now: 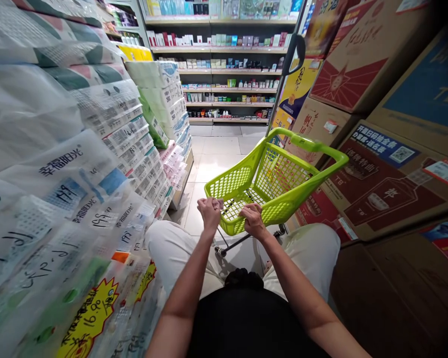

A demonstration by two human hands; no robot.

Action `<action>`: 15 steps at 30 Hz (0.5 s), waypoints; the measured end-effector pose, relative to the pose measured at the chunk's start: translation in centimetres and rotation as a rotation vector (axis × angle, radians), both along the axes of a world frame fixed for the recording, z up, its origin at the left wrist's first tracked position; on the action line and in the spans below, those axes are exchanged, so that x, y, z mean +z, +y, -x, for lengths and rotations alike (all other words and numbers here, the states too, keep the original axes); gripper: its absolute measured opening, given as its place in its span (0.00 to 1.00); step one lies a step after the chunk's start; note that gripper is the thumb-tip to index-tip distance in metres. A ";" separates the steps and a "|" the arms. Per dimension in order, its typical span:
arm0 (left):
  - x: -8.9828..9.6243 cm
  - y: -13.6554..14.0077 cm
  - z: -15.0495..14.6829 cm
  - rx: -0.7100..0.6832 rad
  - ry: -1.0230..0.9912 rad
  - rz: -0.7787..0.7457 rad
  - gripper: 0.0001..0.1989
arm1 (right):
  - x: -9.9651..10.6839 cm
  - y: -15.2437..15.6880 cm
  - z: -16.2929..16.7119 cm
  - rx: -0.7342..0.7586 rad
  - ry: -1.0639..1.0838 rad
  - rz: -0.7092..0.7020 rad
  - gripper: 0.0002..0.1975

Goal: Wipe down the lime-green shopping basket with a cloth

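A lime-green shopping cart (227, 227) with a perforated plastic basket stands on the floor just in front of my knees. My left hand (209, 214) is closed at the near left corner of the basket, and a small crumpled greyish-pink cloth (219, 204) pokes out of its fingers. At the near right rim, my right hand (254, 220) has its fingers curled over the basket edge. The cart's handle (306, 142) is on the far side, away from both hands. Through the basket's holes the floor shows.
On my left rise stacks of plastic-wrapped paper packs (97, 209) with handwritten price tags. Cardboard cartons (388, 174) are piled along my right. Shelves (216, 49) of small bottles and boxes close off the aisle's far end. Pale floor tiles (216, 166) run between.
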State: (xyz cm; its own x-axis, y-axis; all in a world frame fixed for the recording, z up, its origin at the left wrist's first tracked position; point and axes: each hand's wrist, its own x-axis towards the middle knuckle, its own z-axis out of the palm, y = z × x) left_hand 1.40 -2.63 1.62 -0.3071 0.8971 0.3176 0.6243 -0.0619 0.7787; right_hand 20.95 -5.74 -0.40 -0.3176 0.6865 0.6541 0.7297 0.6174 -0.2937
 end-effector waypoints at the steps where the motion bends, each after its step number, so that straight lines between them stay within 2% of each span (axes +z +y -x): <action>1: 0.9 2.0 0.6 0.039 -0.006 0.030 0.09 | 0.1 0.0 0.1 -0.003 -0.004 0.001 0.20; 4: 2.8 6.1 2.2 0.090 -0.023 0.094 0.08 | 0.4 0.1 0.1 0.012 -0.059 0.011 0.23; 6: 2.5 5.6 2.3 0.089 -0.044 0.090 0.10 | 0.5 0.1 -0.4 0.003 -0.106 0.014 0.27; 8: 1.4 2.8 1.4 0.078 -0.075 0.050 0.13 | 0.6 -0.1 -1.2 -0.085 -0.119 0.010 0.31; 11: -0.2 -3.1 -1.8 0.054 -0.052 -0.061 0.13 | 0.3 -0.4 -2.4 -0.213 -0.122 0.019 0.34; 13: -0.5 -6.0 -4.2 0.011 0.029 -0.123 0.10 | 0.1 -0.4 -2.8 -0.216 -0.119 0.032 0.34; 15: -0.2 -7.4 -5.8 -0.082 0.110 -0.174 0.07 | -0.1 -0.4 -3.0 -0.207 -0.086 0.040 0.33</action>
State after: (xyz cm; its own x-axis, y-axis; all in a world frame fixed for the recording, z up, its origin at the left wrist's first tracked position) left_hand 7.23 -10.02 1.37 -0.1903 0.8465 0.4972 0.6925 -0.2433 0.6791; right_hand 23.96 -6.18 -0.49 -0.2209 0.7679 0.6012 0.8630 0.4411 -0.2463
